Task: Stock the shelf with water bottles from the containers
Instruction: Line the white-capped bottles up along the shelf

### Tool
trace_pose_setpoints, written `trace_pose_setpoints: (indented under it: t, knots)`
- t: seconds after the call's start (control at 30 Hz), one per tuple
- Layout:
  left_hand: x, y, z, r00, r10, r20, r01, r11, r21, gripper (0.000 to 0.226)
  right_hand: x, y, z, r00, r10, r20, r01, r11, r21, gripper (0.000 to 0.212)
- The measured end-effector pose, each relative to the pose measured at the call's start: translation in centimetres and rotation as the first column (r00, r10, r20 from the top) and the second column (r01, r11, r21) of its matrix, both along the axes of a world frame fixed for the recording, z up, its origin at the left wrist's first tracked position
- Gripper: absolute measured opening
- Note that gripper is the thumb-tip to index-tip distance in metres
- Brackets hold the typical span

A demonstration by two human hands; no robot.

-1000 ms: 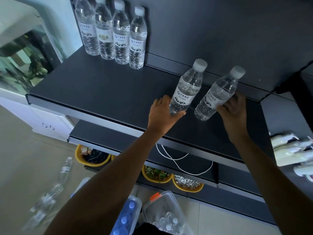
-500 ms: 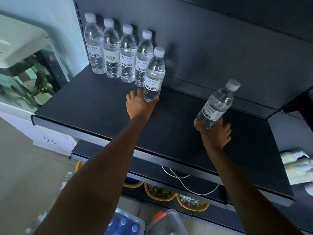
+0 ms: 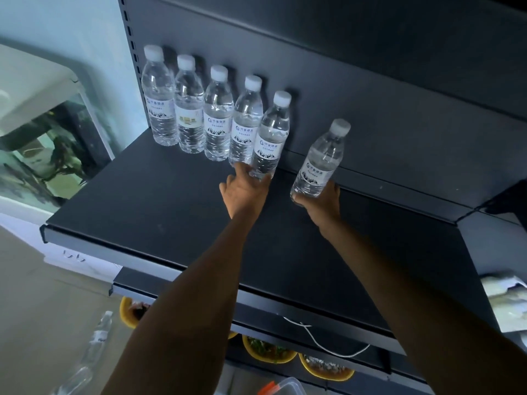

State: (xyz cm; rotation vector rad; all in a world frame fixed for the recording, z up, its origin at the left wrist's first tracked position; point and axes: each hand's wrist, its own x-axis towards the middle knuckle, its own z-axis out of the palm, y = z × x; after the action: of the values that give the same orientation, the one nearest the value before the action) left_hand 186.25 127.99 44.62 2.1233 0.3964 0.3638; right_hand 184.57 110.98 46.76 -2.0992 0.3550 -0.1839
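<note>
Beside the row [image 3: 218, 121], fifth bottle [image 3: 271, 138] now; sixth bottle [image 3: 319, 163] nearer

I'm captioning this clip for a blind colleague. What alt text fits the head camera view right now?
Two bare hands stock a dark shelf: the left hand grips the base of a fifth bottle beside a row of four upright bottles at the back, and the right hand holds a sixth bottle, tilted, further right.

Bottle row [image 3: 216, 115] blocks back-left; shelf [image 3: 159, 201] front bare.
</note>
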Motion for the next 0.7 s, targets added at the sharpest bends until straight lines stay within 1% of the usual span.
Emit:
trace_pose_setpoints:
  t: [0.07,0.13,0.3,0.5,0.6,0.67,0.7]
  knots:
    - [-0.2,0.1,0.0,0.999,-0.041,0.021,0.041,0.999,0.011,0.035,1.2,1.2,0.1,0.999,-0.034,0.024,0.032,0.997,0.073,0.077]
    - [-0.3,0.1,0.0,0.997,-0.064,0.045,0.063,0.998,0.02,0.03,2.2,2.3,0.1,0.998,-0.061,0.02,0.057,0.985,0.165,0.071]
    - [-0.1,0.1,-0.4,0.994,-0.094,0.059,0.092,0.995,0.044,0.037,3.2,4.1,-0.3,0.997,-0.078,0.003,0.074,0.954,0.291,0.064]
    - [0.1,0.1,-0.5,0.994,-0.103,0.044,0.101,0.993,0.056,0.043,3.3,3.8,-0.4,0.998,0.06,-0.011,-0.052,0.929,0.367,0.066]
    - [0.0,-0.1,-0.5,0.995,-0.093,0.043,0.09,0.994,0.061,0.043,3.0,2.7,-0.1,0.992,0.118,-0.031,-0.09,0.878,0.47,0.064]
    - [0.0,-0.3,-0.3,0.996,-0.077,0.046,0.075,0.996,0.04,0.041,2.6,2.2,0.2,0.987,0.156,-0.041,-0.113,0.851,0.513,0.071]
    - [0.0,-0.3,-0.2,0.997,-0.068,0.049,0.067,0.997,0.024,0.039,2.2,2.1,0.3,0.984,0.172,-0.043,-0.126,0.85,0.511,0.071]
